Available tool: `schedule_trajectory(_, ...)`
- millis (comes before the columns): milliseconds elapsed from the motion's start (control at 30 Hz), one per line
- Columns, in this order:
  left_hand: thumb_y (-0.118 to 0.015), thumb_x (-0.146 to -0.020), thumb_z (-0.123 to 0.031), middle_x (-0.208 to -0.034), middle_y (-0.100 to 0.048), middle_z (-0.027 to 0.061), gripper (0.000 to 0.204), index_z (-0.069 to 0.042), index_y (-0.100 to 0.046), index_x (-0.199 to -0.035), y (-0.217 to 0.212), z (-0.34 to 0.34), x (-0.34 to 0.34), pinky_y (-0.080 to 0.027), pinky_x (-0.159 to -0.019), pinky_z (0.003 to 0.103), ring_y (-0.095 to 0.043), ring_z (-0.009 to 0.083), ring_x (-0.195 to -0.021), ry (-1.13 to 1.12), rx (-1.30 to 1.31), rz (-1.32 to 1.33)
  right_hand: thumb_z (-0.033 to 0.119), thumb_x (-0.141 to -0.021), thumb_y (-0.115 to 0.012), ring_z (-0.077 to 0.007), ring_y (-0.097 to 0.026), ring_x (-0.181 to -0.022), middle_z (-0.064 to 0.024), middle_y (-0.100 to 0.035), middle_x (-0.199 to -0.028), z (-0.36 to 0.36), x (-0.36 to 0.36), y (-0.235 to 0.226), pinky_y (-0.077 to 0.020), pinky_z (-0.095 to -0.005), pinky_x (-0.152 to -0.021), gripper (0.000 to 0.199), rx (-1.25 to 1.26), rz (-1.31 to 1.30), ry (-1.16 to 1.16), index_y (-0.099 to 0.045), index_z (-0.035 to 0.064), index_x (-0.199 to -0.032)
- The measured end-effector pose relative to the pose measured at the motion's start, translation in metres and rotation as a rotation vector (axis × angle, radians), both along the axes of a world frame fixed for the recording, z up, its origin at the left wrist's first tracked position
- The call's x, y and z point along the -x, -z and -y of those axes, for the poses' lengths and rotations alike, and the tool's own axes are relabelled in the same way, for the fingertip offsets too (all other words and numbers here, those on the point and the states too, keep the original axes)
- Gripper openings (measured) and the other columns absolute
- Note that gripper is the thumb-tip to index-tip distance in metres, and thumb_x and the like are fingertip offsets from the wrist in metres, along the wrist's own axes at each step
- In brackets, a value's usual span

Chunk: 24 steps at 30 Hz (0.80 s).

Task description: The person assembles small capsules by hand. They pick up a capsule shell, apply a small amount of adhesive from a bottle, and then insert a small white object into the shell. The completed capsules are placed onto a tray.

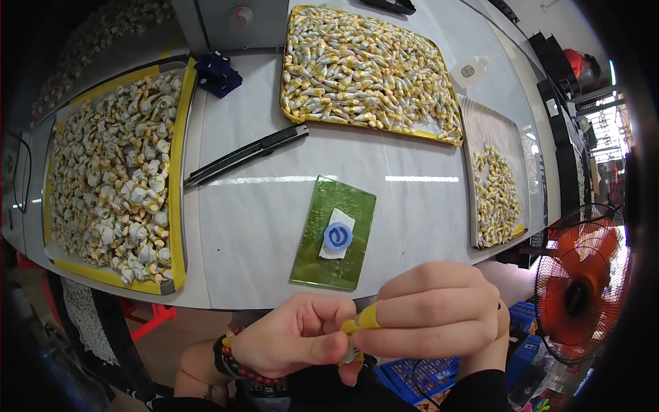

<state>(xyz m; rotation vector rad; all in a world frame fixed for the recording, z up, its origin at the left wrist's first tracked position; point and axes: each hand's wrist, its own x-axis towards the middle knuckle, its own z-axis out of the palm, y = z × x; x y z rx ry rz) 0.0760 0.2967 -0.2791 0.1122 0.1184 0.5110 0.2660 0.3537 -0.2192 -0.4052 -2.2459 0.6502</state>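
Close to the table's near edge, my hands meet over a small yellow-and-white piece [351, 353]. My left hand [292, 336] pinches it between thumb and fingers, and its pale end shows below the thumb. The fingers of my right hand [436, 312] are closed at its upper side, by a bright yellow part [368, 317]; whether that is a wrap or a finger cover I cannot tell. Just beyond the hands lies a green glass-like plate [347, 271]. A white pad [334, 253] rests on it, with a round blue cap-like disc [338, 236] on top.
Yellow-edged trays of small yellow-and-white pieces stand at the left [180, 226] and at the back [439, 139]. A third tray [491, 123] at the right is partly filled. A black utility knife [247, 154], dark blue cloth [218, 74], white bottle [469, 71] and orange fan [578, 288] are around.
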Motion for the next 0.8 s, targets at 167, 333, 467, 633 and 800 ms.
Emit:
schedule_trajectory(167, -0.061, -0.088, -0.024, -0.085, -0.06, 0.007, 0.026, -0.001, -0.052, -0.094, 0.0, -0.002, -0.001, -0.048, -0.074, 0.026, -0.06, 0.0129, -0.079, -0.002, -0.007, -0.014, 0.003, -0.068, -0.069, -0.0158, -0.061, -0.066, -0.005, -0.064, -0.081, 0.009, -0.001, -0.013, -0.0508, -0.0222, -0.056, 0.012, 0.102, 0.124, 0.083, -0.069, 0.0037, -0.079)
schedule_trajectory(333, -0.065, -0.084, -0.011, -0.09, -0.061, 0.0089, 0.019, 0.0, -0.051, -0.094, -0.006, -0.001, 0.0, -0.049, -0.074, 0.027, -0.062, 0.0156, -0.082, -0.196, -0.135, -0.276, 0.003, -0.071, -0.064, -0.0202, -0.062, -0.068, -0.0083, -0.064, -0.084, 0.003, -0.01, -0.016, -0.0515, -0.0241, -0.058, 0.009, 0.032, 0.13, 0.022, -0.068, 0.0016, -0.078)
schedule_trajectory(467, -0.072, -0.074, 0.0, -0.091, -0.063, 0.0169, 0.03, 0.006, -0.053, -0.096, -0.002, 0.001, 0.003, -0.053, -0.076, 0.035, -0.065, 0.0225, -0.083, -0.479, -0.294, -0.362, -0.004, -0.069, -0.066, -0.0215, -0.06, -0.072, -0.0127, -0.063, -0.084, 0.01, -0.049, -0.03, -0.0476, -0.029, -0.063, 0.019, -0.081, 0.093, 0.573, -0.065, -0.0009, -0.087)
schedule_trajectory(633, -0.073, -0.074, -0.003, -0.091, -0.063, 0.0167, 0.03, 0.006, -0.054, -0.095, 0.006, 0.002, 0.002, -0.054, -0.075, 0.036, -0.065, 0.0243, -0.081, -0.514, -0.266, -0.349, 0.001, -0.071, -0.066, -0.0226, -0.06, -0.079, -0.0102, -0.063, -0.088, -0.023, -0.146, -0.031, -0.0452, -0.032, -0.068, 0.017, 0.123, 0.653, 1.0, -0.063, 0.0008, -0.088)
schedule_trajectory(800, -0.073, -0.075, -0.006, -0.091, -0.063, 0.0161, 0.031, 0.006, -0.054, -0.096, 0.011, 0.004, 0.0, -0.054, -0.075, 0.035, -0.065, 0.0222, -0.081, -0.399, -0.226, -0.332, 0.001, -0.073, -0.065, -0.0293, -0.057, -0.081, -0.0116, -0.06, -0.084, -0.029, -0.165, 0.006, -0.0447, -0.0348, -0.07, 0.015, 0.23, 0.69, 0.835, -0.062, 0.0015, -0.087)
